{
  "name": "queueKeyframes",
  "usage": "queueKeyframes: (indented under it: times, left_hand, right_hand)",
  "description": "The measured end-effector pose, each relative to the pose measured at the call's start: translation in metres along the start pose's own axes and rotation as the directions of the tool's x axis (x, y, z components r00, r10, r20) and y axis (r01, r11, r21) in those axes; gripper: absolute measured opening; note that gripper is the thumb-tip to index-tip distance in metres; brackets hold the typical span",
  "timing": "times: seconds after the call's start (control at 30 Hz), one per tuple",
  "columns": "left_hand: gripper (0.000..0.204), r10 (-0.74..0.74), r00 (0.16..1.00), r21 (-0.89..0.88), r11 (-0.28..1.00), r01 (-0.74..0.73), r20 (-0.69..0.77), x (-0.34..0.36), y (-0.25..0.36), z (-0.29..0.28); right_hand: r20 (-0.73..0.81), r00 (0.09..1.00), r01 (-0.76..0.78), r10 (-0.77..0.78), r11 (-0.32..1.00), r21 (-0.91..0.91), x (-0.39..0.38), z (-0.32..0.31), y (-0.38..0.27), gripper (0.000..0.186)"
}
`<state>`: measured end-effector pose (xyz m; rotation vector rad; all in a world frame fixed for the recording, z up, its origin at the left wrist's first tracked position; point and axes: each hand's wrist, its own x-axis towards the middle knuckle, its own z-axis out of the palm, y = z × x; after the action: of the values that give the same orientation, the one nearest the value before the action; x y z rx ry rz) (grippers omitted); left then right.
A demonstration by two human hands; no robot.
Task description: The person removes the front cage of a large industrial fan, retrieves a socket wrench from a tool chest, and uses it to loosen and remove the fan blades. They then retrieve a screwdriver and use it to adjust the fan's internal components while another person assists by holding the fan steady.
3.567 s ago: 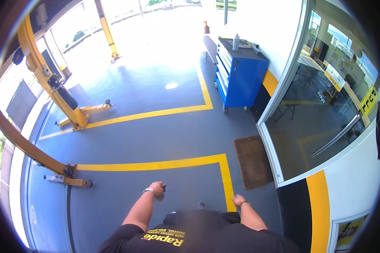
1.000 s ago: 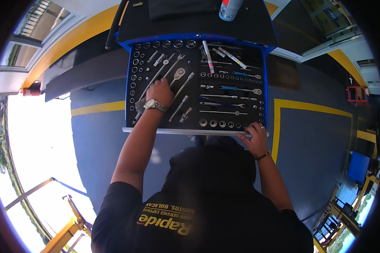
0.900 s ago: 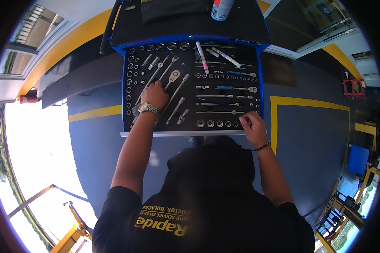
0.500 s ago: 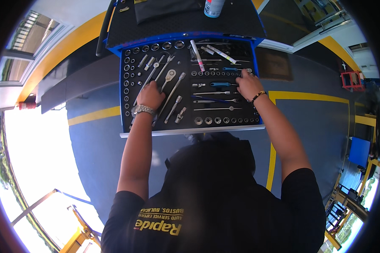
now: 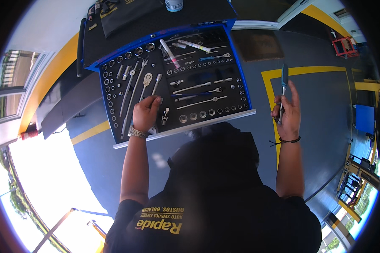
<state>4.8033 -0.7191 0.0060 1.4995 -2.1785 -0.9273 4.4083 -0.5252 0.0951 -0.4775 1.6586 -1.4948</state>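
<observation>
My right hand [image 5: 289,116] is raised beside the tool drawer, closed round the metal shaft of a ratchet [image 5: 284,76]. The ratchet's blue handle points up and away, and its head is partly hidden by my fingers. Over the left half of the open tool drawer [image 5: 185,131], my left hand [image 5: 146,113] has its fingers pinched together. A bit of metal shows at the fingertips, too small to name. Near that hand lie a ratchet with a round head [image 5: 147,79], a long bar [image 5: 157,83] and a universal joint [image 5: 166,116].
Rows of sockets [image 5: 193,117] sit in black foam. Two white paint markers [image 5: 169,53] [image 5: 194,45] lie across the far tools. A second blue-handled ratchet [image 5: 211,57] rests nearby. On the blue cabinet's top stand a can [image 5: 174,5] and a black cloth [image 5: 131,17].
My right hand has lifted the blue-handled ratchet out of the drawer and swung it right. My left hand has moved nearer, its fingers now pinched. The view has turned and shifted.
</observation>
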Motion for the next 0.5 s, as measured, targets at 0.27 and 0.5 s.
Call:
queueKeyframes:
  times: [0.27,0.5]
  left_hand:
    - [0.021,0.227,0.971,0.188,0.953,-0.237,0.075,0.024,0.068,0.045]
    - [0.029,-0.036,0.997,0.372,0.926,0.060,-0.073,0.073,0.034,0.051]
  right_hand:
    - [0.143,0.978,-0.158,0.150,0.986,0.050,-0.069,-0.043,0.029,0.037]
    - [0.115,0.992,0.126,-0.052,0.388,-0.913,-0.031,-0.072,0.012,0.028]
